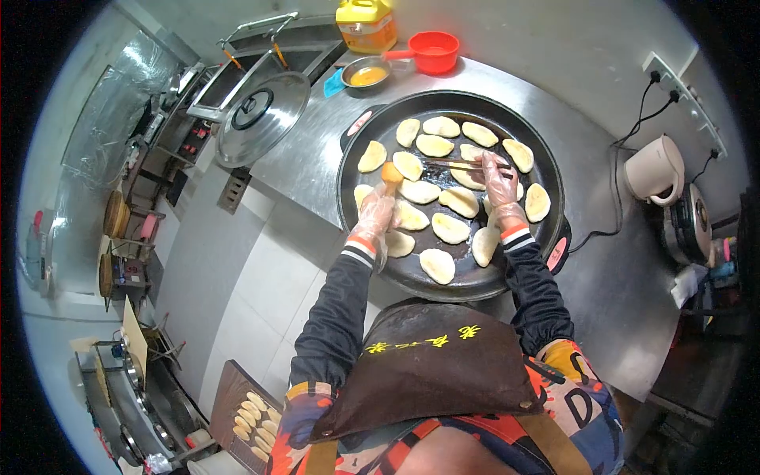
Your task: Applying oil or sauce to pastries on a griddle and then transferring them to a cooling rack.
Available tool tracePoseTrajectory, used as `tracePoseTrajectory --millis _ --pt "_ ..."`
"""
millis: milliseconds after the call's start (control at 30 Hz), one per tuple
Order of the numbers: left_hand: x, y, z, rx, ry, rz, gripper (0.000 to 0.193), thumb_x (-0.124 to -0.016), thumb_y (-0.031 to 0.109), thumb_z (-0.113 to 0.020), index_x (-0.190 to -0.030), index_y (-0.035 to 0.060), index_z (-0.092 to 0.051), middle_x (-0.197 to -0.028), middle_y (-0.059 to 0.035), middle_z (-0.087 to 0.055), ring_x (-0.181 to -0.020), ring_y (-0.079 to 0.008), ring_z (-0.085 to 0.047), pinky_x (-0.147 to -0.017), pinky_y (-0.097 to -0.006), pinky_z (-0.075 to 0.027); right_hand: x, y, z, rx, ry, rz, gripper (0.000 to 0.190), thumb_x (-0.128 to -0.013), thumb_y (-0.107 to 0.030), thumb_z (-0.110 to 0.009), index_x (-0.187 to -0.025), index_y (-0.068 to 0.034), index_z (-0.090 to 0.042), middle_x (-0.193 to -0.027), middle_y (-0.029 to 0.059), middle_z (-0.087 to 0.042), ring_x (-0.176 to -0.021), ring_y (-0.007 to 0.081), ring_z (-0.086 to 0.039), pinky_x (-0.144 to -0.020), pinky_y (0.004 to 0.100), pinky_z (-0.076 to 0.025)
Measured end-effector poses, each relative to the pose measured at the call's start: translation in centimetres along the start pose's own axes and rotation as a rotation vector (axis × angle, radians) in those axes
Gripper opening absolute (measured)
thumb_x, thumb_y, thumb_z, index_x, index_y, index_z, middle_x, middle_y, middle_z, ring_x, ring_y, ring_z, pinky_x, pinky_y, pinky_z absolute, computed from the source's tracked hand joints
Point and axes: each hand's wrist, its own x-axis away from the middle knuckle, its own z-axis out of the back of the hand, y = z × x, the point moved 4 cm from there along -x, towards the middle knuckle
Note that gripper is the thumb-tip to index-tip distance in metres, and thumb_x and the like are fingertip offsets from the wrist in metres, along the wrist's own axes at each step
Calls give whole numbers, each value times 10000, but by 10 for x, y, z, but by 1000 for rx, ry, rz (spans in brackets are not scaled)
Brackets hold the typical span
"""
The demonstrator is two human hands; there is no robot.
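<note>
A large round black electric pan (424, 286) lies before me, with many pale half-moon dough pieces (450, 228) spread over its base; some have light browning. My left hand (375, 212), in a clear plastic glove, grips a short tool with an orange-tan head (391, 173), apparently a brush. That head is against or just over a dough piece (408, 165) left of the pan's middle. In my right hand (500, 178), also gloved, is a pair of chopsticks (442, 161) pointing left across the pan. This hand partly covers several pieces beneath it.
Behind the pan stand a metal bowl of yellow liquid (367, 76), a red dipper (435, 53) and a yellow jug (366, 27). A glass lid (264, 122) is at left. A kettle (655, 168) and power cord (617, 205) are right. Below left, a board (228, 392) bears more dough pieces.
</note>
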Motion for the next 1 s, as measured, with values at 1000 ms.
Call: tracePoseTrajectory --millis 1000 --pt "95 -9 61 146 -32 -16 550 -893 185 -518 -1366 6 -304 -827 -109 -577 -490 -119 -522 -406 -199 -418 39 -18 -54 -10 -31 18 229 -860 -217 -605 -998 -47 -671 -894 56 -681 -775 117 -619 -699 266 -491"
